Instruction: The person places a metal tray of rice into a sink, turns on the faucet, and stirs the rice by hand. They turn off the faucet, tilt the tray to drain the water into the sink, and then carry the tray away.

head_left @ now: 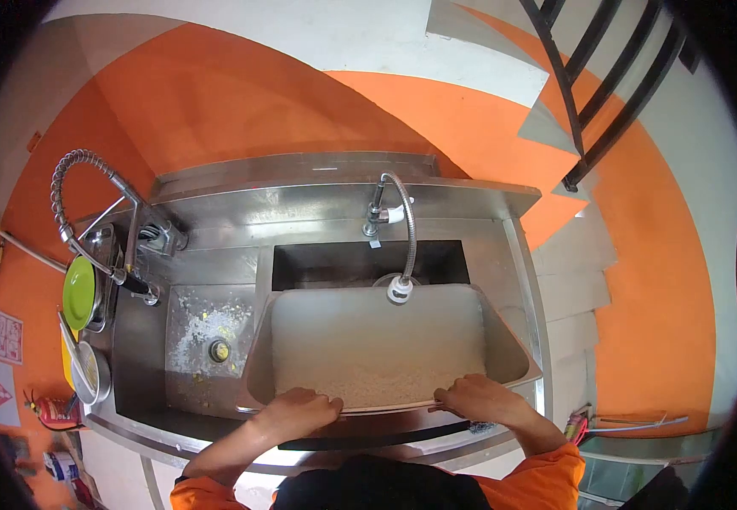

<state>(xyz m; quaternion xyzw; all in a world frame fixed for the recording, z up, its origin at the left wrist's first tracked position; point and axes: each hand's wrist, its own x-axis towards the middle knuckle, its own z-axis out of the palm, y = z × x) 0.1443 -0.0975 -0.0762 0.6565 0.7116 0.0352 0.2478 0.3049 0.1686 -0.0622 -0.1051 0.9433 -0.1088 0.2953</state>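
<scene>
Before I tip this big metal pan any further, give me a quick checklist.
1. Left hand and right hand on the near rim: ok, both gripping.
2. Far edge of the pan over the middle basin: ok.
3. Grainy solids away from the far edge: ok, visible ones lie nearer you.
4. Faucet nozzle clear of the pan: not ok, it hangs at the far rim.
5. Water shut off: cannot tell.

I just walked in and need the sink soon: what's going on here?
A person grips the near rim of a large metal pan with left hand and right hand. It holds cloudy water, with pale grains, possibly rice, towards the near side. The faucet nozzle hangs at its far edge. White bits lie in the left basin.
</scene>
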